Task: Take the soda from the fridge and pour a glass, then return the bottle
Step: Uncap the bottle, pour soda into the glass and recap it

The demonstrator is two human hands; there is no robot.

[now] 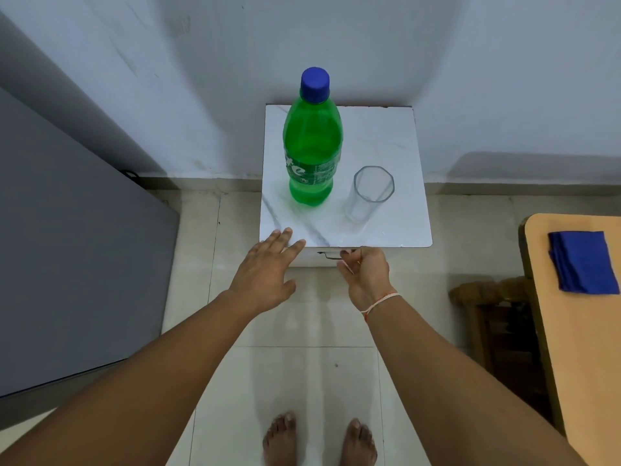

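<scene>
A green soda bottle (312, 146) with a blue cap (315, 84) stands upright on a small white marble-topped stand (396, 142). To its right on the same top stands a clear glass (368, 193) with nothing in it. My left hand (265, 274) is open, palm down, its fingertips at the stand's front left edge, short of the bottle. In front of the stand's front edge hangs my right hand (366, 275), fingers loosely curled and holding nothing. The grey fridge (74, 247) stands at the left with its door closed.
A wooden table (578, 331) with a folded blue cloth (583, 260) is at the right, a wooden stool (487, 297) beside it. White walls close in behind the stand. My bare feet (319, 438) stand on pale floor tiles.
</scene>
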